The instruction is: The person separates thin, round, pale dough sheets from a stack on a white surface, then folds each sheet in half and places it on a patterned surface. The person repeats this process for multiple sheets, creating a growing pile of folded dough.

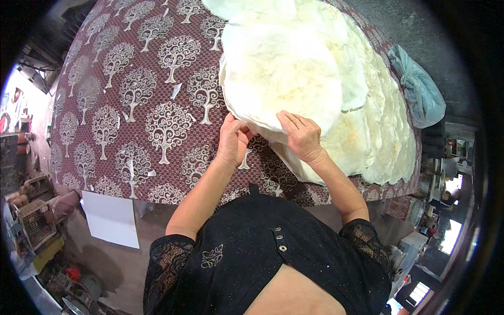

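Note:
A stack of thin, round, pale flatbread-like sheets [283, 75] lies on a cloth with a tree pattern [165, 130]. My left hand [235, 139] pinches the near left edge of the stack, thumb and fingertips together at the rim. The fingers of my right hand [301, 134] rest on top of the near edge, with the thumb hidden. How many layers each hand grips does not show. More pale sheets [354, 138] overlap in rows to the right, beside and beneath the round stack.
Small white scraps [176, 91] are scattered over the left of the cloth. A bluish plastic bag [421, 88] lies beyond its right edge. A white panel [111, 218] hangs or stands at the near left edge. Crates [36, 222] are at the far left.

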A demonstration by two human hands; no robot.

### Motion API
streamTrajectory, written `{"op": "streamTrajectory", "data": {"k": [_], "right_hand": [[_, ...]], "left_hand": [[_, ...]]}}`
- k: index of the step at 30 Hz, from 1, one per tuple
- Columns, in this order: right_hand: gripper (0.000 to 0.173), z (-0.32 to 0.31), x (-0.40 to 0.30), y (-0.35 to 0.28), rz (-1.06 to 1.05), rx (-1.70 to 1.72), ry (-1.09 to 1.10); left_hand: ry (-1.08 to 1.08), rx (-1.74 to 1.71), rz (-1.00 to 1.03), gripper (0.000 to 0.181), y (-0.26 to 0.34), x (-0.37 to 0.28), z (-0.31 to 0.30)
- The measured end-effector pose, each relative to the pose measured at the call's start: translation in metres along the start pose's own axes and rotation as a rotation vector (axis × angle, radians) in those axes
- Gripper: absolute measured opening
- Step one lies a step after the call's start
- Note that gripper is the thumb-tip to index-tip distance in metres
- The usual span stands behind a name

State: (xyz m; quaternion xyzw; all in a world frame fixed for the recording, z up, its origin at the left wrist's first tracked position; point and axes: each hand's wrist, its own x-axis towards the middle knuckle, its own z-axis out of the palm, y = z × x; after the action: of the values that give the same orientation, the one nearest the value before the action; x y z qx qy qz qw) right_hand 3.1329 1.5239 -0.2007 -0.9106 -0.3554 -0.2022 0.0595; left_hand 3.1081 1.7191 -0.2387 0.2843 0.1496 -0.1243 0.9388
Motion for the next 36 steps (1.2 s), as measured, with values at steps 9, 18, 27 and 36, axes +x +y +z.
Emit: {"op": "streamTrajectory", "data": {"k": [9, 18, 27, 36], "right_hand": [[0.034, -0.009, -0.002, -0.010, 0.072, 0.061, -0.066], [0.031, -0.029, -0.079, -0.044, 0.814, 1.098, 0.006], [0.054, -0.024, -0.037, 0.013, 1.232, 2.185, 0.883], [0.048, -0.009, -0.018, -0.019, 1.273, 1.866, 0.162]], "left_hand": [[0.176, 0.341, 0.134, 0.054, -0.015, 0.007, 0.028], [0.173, 0.388, 0.112, 0.060, 0.026, 0.009, 0.114], [0.123, 0.479, 0.174, 0.063, 0.076, -0.029, 0.068], [0.035, 0.539, 0.112, 0.069, 0.144, -0.083, -0.043]]}}
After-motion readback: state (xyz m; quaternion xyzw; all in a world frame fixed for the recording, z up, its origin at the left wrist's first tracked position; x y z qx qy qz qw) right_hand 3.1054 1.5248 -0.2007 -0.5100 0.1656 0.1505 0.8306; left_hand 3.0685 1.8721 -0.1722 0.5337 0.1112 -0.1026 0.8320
